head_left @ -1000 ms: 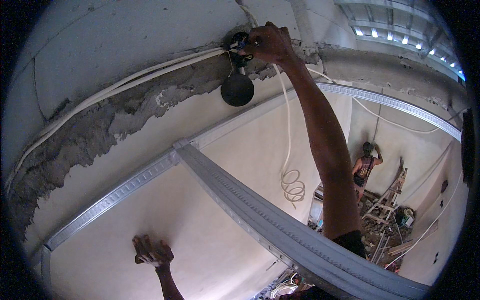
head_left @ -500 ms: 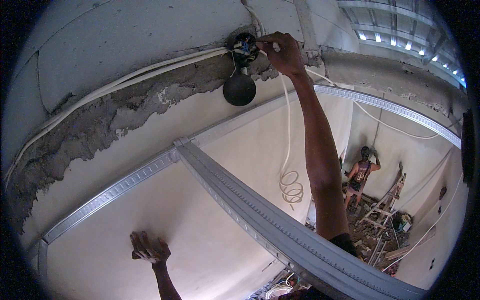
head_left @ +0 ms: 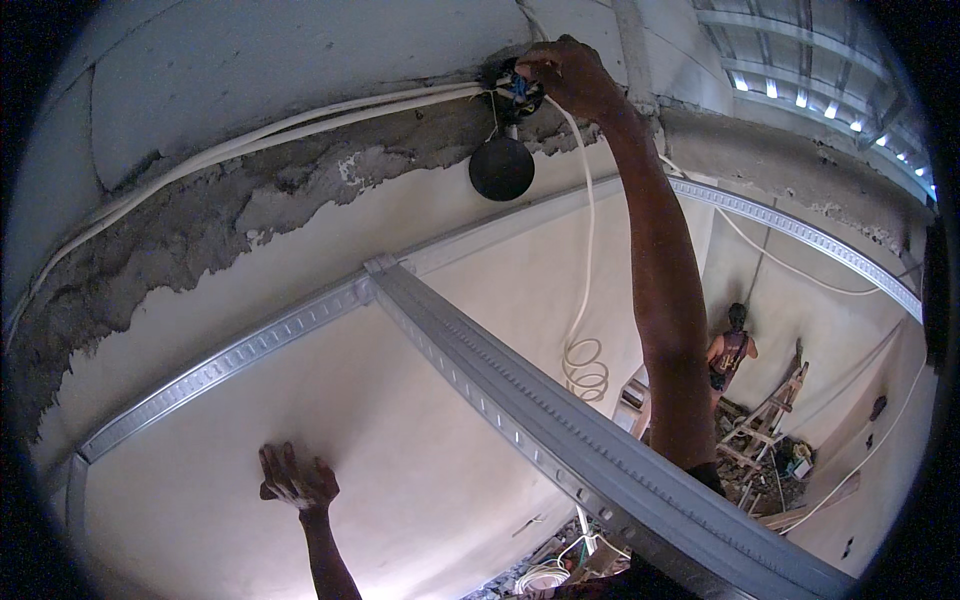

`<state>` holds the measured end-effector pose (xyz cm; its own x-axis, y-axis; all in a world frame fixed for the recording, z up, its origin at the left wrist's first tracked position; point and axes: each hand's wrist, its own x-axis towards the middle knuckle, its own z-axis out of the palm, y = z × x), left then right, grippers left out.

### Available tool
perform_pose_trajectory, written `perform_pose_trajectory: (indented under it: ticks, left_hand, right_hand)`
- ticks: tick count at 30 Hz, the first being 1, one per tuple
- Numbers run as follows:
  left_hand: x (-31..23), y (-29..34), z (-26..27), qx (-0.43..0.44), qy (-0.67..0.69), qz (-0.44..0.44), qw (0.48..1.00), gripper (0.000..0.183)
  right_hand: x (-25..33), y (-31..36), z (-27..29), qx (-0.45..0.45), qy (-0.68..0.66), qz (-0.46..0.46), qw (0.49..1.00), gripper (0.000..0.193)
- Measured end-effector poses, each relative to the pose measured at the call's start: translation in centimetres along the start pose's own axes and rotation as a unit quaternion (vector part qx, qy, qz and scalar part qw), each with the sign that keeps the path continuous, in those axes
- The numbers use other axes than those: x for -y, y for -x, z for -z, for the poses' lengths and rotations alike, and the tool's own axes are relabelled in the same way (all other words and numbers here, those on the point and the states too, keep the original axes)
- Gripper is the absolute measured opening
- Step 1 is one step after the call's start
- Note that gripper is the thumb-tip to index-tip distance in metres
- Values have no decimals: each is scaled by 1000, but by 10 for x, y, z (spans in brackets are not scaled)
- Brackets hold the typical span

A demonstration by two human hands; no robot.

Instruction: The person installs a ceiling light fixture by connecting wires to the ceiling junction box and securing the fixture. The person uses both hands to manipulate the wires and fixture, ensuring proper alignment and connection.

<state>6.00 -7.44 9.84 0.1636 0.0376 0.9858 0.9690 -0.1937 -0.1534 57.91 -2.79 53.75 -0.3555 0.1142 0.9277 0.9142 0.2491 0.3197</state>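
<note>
My right hand [head_left: 575, 75] is raised to a round black junction box [head_left: 520, 98] on the wall, its fingers closed in a pinch on the thin electrical wires [head_left: 519, 86] there. Blue and pale wires show beside the fingertips; the fingers hide part of the box. Just below the box hangs its round black lid [head_left: 502, 170]. White cables [head_left: 300, 128] run into the box from the left, and another white cable [head_left: 588, 220] drops past my right forearm to a loose coil [head_left: 586, 368]. My left hand [head_left: 298, 480] lies with spread fingers against the smooth pale wall, holding nothing.
A metal ceiling channel [head_left: 540, 410] crosses in front of me and meets the wall-mounted metal track [head_left: 230, 365]. Far below at right, a person [head_left: 732, 352] stands by the wall near a wooden sawhorse [head_left: 765, 425] amid rubble. Coiled cable [head_left: 543, 577] lies on the floor beneath.
My view has shifted, so the box and lid sit further right and higher. My right fingers reach further over the box's wires. My left hand stays on the wall. The distant person has lowered an arm.
</note>
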Motion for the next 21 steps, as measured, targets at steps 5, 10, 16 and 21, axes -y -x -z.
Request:
perform_pose_trajectory:
  ticks: [5,10,16,21]
  left_hand:
    - [3,6,-1,20,-3,15,1000,58]
    - [3,4,1,14,-5,2,1000,60]
    - [2,0,-2,2,-4,-4,1000,60]
    - [3,3,2,12,-24,5,1000,57]
  right_hand:
    - [8,0,5,24,4,18,1000,22]
    - [17,17,1,-23,-10,-9,1000,14]
    - [13,28,-5,-112,14,122,986,12]
    - [21,22,2,-4,-10,14,1000,13]
